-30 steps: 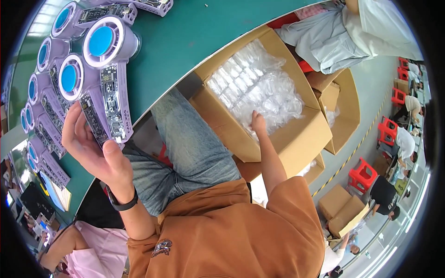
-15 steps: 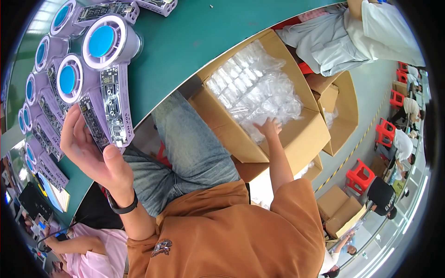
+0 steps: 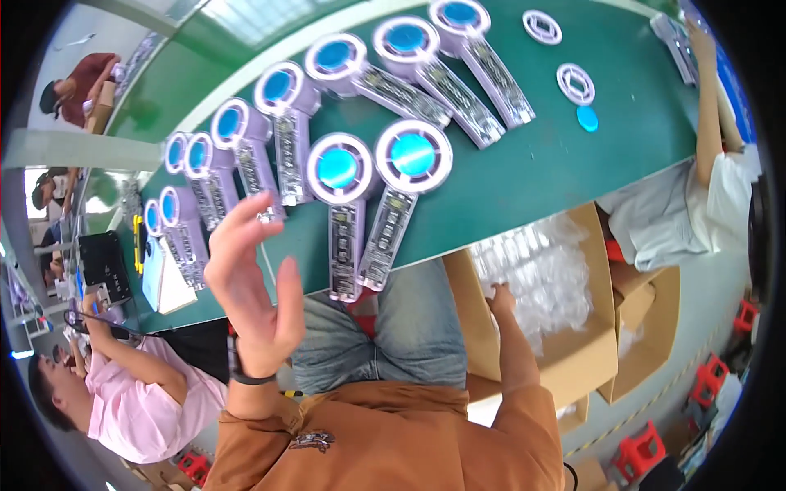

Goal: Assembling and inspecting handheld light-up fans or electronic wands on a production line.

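Note:
My left hand (image 3: 255, 299) is raised over the table's near edge, fingers curved and apart, with nothing in it. Beyond its fingertips stand lavender handheld fans with round heads, blue discs and bare circuit boards along their handles. Nearest to it on the right are two fans, one (image 3: 345, 233) upright in the view and another (image 3: 391, 237) leaning against it, their handle ends at the table edge. My right hand (image 3: 501, 298) is down at the left side of a cardboard box, by clear plastic packs (image 3: 536, 282). Its fingers look bunched; what they hold is too small to make out.
More fans (image 3: 409, 49) curve in a row across the green table (image 3: 491, 184). Two lavender rings (image 3: 576, 84) and a loose blue disc (image 3: 587, 119) lie on the right. Co-workers sit at both sides. The open cardboard box (image 3: 602, 295) stands right of my legs.
The view has swung, showing more of the table. My left hand has come away from the front fans. My right hand has moved from over the packs to the box's left side, fingers drawn together.

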{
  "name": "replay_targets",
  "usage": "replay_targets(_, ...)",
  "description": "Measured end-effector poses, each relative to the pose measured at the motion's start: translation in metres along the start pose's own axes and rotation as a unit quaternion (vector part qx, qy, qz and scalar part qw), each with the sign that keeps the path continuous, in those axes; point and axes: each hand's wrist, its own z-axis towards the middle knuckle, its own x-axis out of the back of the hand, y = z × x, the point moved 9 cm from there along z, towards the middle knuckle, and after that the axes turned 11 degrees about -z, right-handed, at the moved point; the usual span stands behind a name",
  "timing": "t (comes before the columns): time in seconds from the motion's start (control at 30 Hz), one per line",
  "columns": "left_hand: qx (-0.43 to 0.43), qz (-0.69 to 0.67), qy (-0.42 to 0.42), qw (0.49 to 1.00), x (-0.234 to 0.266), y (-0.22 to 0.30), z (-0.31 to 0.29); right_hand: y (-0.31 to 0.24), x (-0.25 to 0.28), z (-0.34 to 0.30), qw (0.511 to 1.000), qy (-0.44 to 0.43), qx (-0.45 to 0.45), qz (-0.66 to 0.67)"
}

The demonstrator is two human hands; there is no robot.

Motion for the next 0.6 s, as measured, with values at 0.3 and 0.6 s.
replay_targets(0.3,-0.152,0.183,-0.383,0.893,-0.057,-0.005,0.085,0.028,0.112,-0.112,0.942,0.242,0.012,0.232)
replay_targets(0.6,-0.149,0.079,-0.365,0.916,-0.018,0.003,0.086,0.038,0.169,-0.208,0.632,0.112,-0.023,0.766)
